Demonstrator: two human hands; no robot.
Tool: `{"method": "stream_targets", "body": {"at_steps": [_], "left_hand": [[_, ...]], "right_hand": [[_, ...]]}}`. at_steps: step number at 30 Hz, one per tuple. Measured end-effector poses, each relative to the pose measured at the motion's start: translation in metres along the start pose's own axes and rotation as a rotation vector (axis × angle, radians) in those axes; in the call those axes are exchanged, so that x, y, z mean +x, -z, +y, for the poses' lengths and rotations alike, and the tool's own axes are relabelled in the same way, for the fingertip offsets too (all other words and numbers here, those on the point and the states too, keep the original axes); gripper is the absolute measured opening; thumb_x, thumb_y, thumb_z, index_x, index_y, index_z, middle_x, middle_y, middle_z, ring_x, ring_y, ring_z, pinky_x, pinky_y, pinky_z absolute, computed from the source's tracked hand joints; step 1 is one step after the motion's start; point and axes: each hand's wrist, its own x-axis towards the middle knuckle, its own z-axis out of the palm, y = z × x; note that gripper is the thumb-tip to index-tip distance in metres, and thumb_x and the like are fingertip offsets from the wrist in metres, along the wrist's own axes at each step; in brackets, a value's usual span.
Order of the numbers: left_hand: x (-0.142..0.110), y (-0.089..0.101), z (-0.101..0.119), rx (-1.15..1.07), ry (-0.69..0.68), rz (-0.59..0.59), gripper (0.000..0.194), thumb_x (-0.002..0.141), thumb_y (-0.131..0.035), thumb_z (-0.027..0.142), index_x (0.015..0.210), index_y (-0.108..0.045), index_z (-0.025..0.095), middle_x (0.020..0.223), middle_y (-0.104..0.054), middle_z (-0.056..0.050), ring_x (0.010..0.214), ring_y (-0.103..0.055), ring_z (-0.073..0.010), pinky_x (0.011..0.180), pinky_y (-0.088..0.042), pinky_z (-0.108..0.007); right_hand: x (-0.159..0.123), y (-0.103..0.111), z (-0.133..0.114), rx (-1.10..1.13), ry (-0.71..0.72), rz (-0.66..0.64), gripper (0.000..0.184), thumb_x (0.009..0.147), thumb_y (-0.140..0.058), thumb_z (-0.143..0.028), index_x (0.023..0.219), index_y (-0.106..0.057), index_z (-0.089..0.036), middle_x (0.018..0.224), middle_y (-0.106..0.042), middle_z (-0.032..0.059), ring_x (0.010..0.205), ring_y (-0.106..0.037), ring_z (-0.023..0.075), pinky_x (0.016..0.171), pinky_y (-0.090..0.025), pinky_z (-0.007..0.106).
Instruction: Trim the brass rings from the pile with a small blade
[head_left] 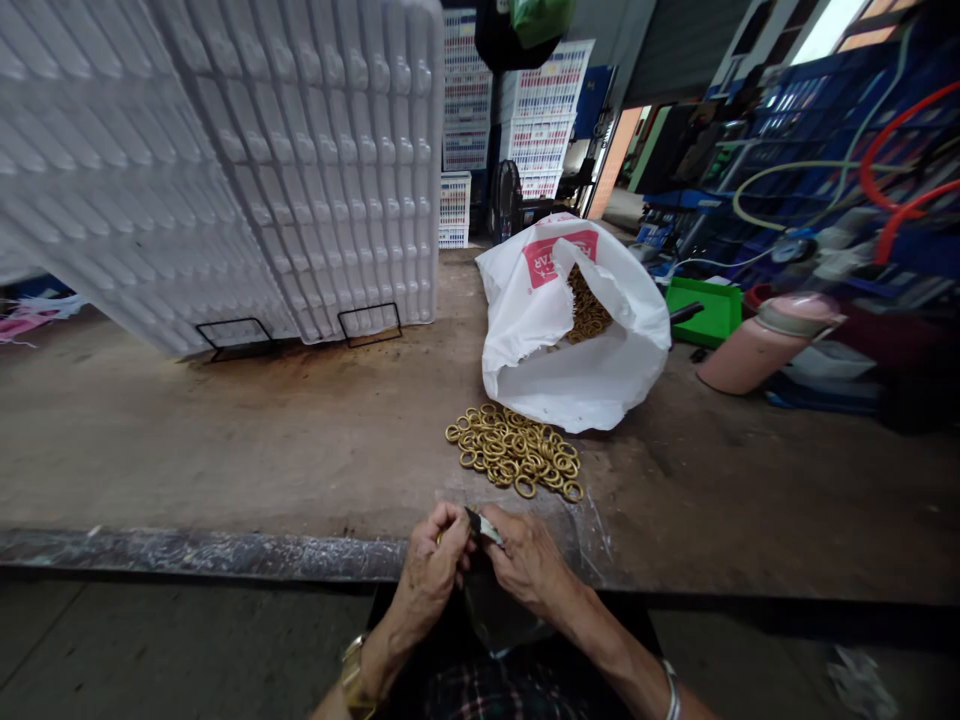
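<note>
My left hand (435, 565) and my right hand (529, 560) meet at the near edge of the worn workbench (225, 450), fingers pinched together. Between them sits a small dark blade-like tool (480, 525), held by my right hand. My left hand pinches something gold-coloured, mostly hidden by the fingers. Just beyond the hands lies a pile of brass rings (516, 450). Behind it a white plastic bag (574, 340) slumps open, with more brass rings (585, 305) inside.
Stacks of white moulded plastic trays (225, 150) lean on wire stands at the back left. A pink flask (765, 340) lies on its side at the right, beside a green tray (709, 310). Crates, hoses and machinery fill the background.
</note>
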Motion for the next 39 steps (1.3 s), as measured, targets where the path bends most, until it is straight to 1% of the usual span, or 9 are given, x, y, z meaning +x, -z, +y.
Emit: {"method": "stream_targets", "body": {"at_steps": [4,8,14,18,24,28,33,36,39], "left_hand": [[-0.004,0.000,-0.001,0.008,-0.028,0.005,0.033,0.080,-0.047,0.048,0.070,-0.046,0.017,0.058,-0.047,0.004,0.045,-0.041,-0.0061,0.039,-0.033,-0.015],[-0.013,0.000,0.003,-0.072,-0.037,-0.080,0.032,0.080,-0.050,0.046,0.070,-0.047,0.016,0.056,-0.048,0.005,0.041,-0.039,-0.0044,0.037,-0.032,-0.015],[-0.012,0.001,0.007,-0.418,0.043,-0.135,0.026,0.080,-0.053,0.040,0.071,-0.047,0.017,0.061,-0.053,0.002,0.044,-0.043,-0.0054,0.035,-0.033,-0.014],[-0.007,0.003,0.005,-0.495,0.063,-0.111,0.026,0.078,-0.056,0.038,0.074,-0.052,0.014,0.071,-0.059,-0.004,0.049,-0.045,-0.0067,0.035,-0.033,-0.015],[-0.006,0.004,0.005,-0.566,0.126,-0.092,0.016,0.076,-0.059,0.028,0.081,-0.049,0.016,0.074,-0.061,-0.004,0.050,-0.048,-0.0083,0.035,-0.032,-0.015],[-0.005,0.005,0.004,-0.629,0.172,-0.126,0.022,0.074,-0.061,0.028,0.090,-0.052,0.016,0.073,-0.059,-0.002,0.052,-0.050,-0.0088,0.035,-0.032,-0.015],[-0.005,0.009,0.001,-0.703,0.177,-0.153,0.027,0.073,-0.063,0.036,0.087,-0.056,0.014,0.076,-0.057,-0.004,0.055,-0.051,-0.0086,0.037,-0.033,-0.015],[-0.003,0.010,-0.001,-0.707,0.174,-0.161,0.023,0.071,-0.066,0.032,0.081,-0.056,0.014,0.076,-0.056,-0.003,0.054,-0.049,-0.0074,0.037,-0.031,-0.014],[0.000,0.010,-0.005,-0.708,0.190,-0.132,0.021,0.070,-0.068,0.028,0.071,-0.052,0.014,0.073,-0.054,-0.001,0.049,-0.044,-0.0043,0.036,-0.027,-0.013]], "right_hand": [[0.001,0.002,0.002,-0.053,-0.005,-0.050,0.017,0.076,-0.039,-0.013,0.081,-0.054,-0.019,0.067,-0.062,0.0001,0.058,-0.054,0.0109,0.053,-0.028,0.021],[0.004,0.006,0.009,-0.198,-0.105,-0.051,0.020,0.076,-0.041,-0.015,0.087,-0.057,-0.019,0.066,-0.064,0.0014,0.058,-0.055,0.0123,0.051,-0.024,0.023],[0.010,0.008,0.020,-0.283,-0.223,0.201,0.021,0.079,-0.040,-0.015,0.089,-0.058,-0.020,0.067,-0.064,0.0022,0.059,-0.056,0.0138,0.054,-0.026,0.024],[0.018,0.009,0.027,-0.300,-0.268,0.312,0.020,0.082,-0.042,-0.019,0.097,-0.055,-0.020,0.073,-0.065,0.0030,0.065,-0.059,0.0161,0.057,-0.028,0.024],[0.027,0.012,0.030,-0.359,-0.306,0.261,0.024,0.083,-0.046,-0.021,0.106,-0.050,-0.019,0.079,-0.067,0.0048,0.066,-0.061,0.0173,0.056,-0.027,0.025],[0.028,0.011,0.030,-0.370,-0.308,0.253,0.014,0.082,-0.045,-0.020,0.093,-0.054,-0.020,0.074,-0.065,0.0030,0.064,-0.060,0.0163,0.054,-0.025,0.026],[0.023,0.012,0.031,-0.345,-0.261,0.260,0.014,0.080,-0.044,-0.015,0.084,-0.057,-0.020,0.073,-0.065,0.0018,0.065,-0.058,0.0151,0.055,-0.025,0.025],[0.019,0.012,0.032,-0.329,-0.188,0.234,0.017,0.078,-0.045,-0.012,0.085,-0.058,-0.021,0.077,-0.066,0.0015,0.068,-0.058,0.0145,0.057,-0.026,0.024],[0.017,0.011,0.034,-0.339,-0.178,0.235,0.017,0.078,-0.045,-0.013,0.084,-0.058,-0.021,0.075,-0.066,0.0013,0.068,-0.058,0.0145,0.057,-0.027,0.024]]}}
